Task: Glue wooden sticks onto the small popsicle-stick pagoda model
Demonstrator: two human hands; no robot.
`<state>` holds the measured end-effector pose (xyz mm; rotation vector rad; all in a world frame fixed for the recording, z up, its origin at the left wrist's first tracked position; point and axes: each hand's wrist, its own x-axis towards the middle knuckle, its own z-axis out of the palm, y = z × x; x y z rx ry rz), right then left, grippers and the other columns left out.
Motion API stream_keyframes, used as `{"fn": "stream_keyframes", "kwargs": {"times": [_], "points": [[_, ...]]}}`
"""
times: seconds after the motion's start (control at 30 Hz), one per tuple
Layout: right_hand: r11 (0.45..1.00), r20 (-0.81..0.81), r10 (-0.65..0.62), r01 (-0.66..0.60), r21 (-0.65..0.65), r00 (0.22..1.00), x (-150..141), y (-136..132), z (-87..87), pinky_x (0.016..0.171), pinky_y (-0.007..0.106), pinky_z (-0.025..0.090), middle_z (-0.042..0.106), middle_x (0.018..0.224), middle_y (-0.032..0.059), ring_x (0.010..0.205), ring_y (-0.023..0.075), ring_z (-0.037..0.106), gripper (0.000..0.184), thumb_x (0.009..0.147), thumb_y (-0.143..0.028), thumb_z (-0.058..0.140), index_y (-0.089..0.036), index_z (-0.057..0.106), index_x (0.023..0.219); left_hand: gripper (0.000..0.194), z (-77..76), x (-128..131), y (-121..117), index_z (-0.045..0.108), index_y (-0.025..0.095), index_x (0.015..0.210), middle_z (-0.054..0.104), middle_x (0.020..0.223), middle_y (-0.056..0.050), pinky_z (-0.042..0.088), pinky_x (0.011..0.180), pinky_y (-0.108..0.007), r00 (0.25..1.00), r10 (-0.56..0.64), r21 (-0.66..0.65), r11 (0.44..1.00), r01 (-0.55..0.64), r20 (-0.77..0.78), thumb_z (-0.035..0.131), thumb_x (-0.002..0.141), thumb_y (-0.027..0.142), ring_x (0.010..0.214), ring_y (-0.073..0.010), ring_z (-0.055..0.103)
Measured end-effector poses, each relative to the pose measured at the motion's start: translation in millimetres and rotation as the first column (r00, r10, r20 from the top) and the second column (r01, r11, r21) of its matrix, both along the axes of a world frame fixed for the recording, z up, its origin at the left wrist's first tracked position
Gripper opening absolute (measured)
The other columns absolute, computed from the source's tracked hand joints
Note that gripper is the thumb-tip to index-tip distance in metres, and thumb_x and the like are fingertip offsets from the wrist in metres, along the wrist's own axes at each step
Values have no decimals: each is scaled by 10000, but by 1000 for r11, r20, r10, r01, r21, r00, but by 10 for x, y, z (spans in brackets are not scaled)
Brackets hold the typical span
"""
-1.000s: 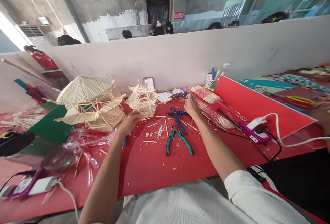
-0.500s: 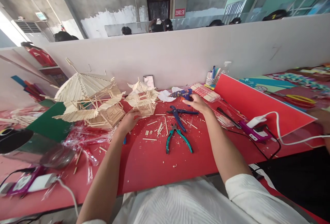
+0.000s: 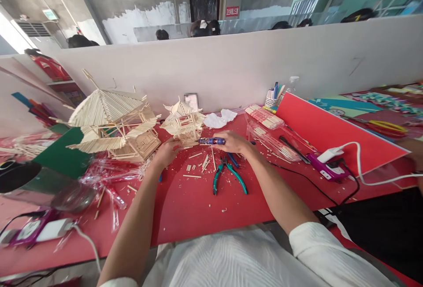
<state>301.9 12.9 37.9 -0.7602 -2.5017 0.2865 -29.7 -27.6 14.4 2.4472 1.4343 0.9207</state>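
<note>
A red surface [image 3: 198,207] carries everything, backed by a pale divider wall [image 3: 251,62] with a bare concrete room beyond. Left of both hands stands the large stick-built pagoda model [image 3: 112,122]; the small pagoda model [image 3: 183,125] sits just beyond the left hand [image 3: 167,152], whose fingers rest against its base, spread rather than pinching. The right hand [image 3: 233,142] has its grip closed around a blue glue gun [image 3: 211,141], long axis lying roughly level, nozzle pointing left toward the small model, close to it. Teal-handled pliers [image 3: 228,177] lie just nearer than that grip, cut sticks [image 3: 198,168] scattered beside.
</note>
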Motion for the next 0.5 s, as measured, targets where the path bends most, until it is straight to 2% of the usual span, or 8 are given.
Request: {"fn": "stream_keyframes", "kwargs": {"times": [0.1,0.17,0.37,0.5], "points": [[979,46,-37,26,201,998,-83,2,-58,636,276,358,683,904,70,770,186,592,300,961,-469,586,-181,667,938,232,22,5,-9,749,197,924,723,1105,-132,528,949,-403,1000,-15,-4,1000,15,6,569,902,343,1030,-272,680],[961,61,-68,49,273,996,-121,27,-108,630,280,357,681,979,85,791,190,595,303,969,-466,575,-182,676,1001,231,29,6,-12,747,197,913,723,1101,-129,530,950,-397,1000,-18,-6,1000,18,7,576,896,350,1034,-271,681],[935,78,-106,72,347,991,-185,102,-228,610,286,358,678,1042,103,816,195,598,374,973,-523,555,-173,686,989,215,19,-2,-11,753,208,911,711,1166,-129,523,980,-395,1000,5,-30,1000,-6,-25,570,888,319,1079,-273,673],[933,72,-110,78,351,991,-188,115,-246,605,296,348,683,979,98,797,199,595,350,983,-492,538,-173,670,929,212,-4,-11,-2,755,213,911,710,1155,-120,517,987,-390,1000,5,-29,1000,-5,-23,566,890,307,1075,-263,668]]}}
